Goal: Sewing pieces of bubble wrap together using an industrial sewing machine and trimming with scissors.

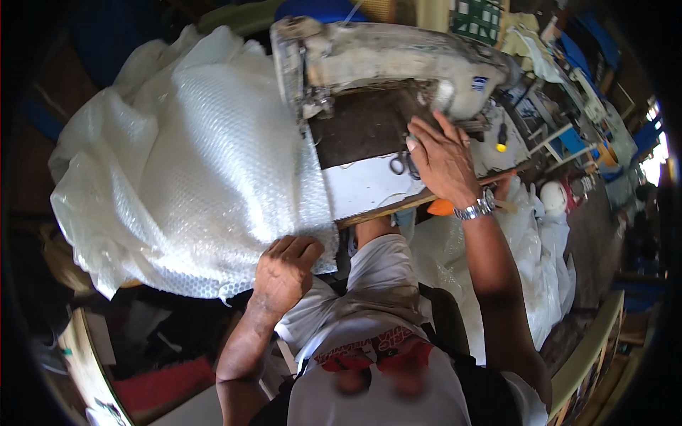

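A large heap of white bubble wrap (185, 163) lies over the left part of the sewing table (369, 186). My left hand (284, 273) is closed on the lower edge of that bubble wrap near my lap. My right hand (442, 160), with a metal wristwatch, rests flat on the table beside small scissors (399, 165), fingers spread, just below the arm of the worn white sewing machine (398, 60). Nothing shows in the right hand.
More white plastic sheeting (529, 263) hangs to my right by the table edge. An orange object (440, 207) sticks out under the table edge. A cluttered bench (561, 121) runs along the far right. A red mat (160, 387) lies lower left.
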Tool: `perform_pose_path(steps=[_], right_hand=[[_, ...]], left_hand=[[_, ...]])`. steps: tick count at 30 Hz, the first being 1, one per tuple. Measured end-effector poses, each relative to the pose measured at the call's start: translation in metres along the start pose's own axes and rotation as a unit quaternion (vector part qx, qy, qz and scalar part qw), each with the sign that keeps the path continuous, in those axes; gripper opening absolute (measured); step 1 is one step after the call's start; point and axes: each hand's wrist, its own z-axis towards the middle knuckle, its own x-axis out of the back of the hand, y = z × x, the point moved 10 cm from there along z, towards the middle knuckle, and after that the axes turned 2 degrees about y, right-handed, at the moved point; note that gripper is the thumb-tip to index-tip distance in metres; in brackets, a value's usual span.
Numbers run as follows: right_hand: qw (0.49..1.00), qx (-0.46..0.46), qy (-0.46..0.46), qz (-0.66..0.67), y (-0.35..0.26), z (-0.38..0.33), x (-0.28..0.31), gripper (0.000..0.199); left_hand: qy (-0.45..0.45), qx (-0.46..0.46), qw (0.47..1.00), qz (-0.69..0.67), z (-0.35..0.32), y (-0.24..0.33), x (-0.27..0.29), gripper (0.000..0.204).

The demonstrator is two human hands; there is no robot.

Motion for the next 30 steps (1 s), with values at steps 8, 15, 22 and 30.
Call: perform_pose_path(steps=[8, 15, 22, 30], right_hand=[[0.971, 0.184, -0.07, 0.137, -0.153, 0.033, -0.07, 0.048], [0.976, 0.174, -0.049, 0.119, -0.161, 0.025, -0.082, 0.049], [0.969, 0.188, -0.097, 0.127, -0.158, -0.011, -0.061, 0.048], [0.948, 0.152, -0.194, 0.201, -0.167, 0.004, -0.059, 0.039]], left_hand=[[-0.021, 0.032, 0.999, -0.029, -0.001, -0.01, -0.008, 0.043], [-0.015, 0.029, 0.999, -0.018, 0.0, -0.014, -0.003, 0.042], [-0.02, 0.029, 0.999, -0.021, 0.003, -0.016, -0.006, 0.042], [-0.015, 0.022, 1.0, -0.016, -0.003, -0.008, -0.006, 0.034]])
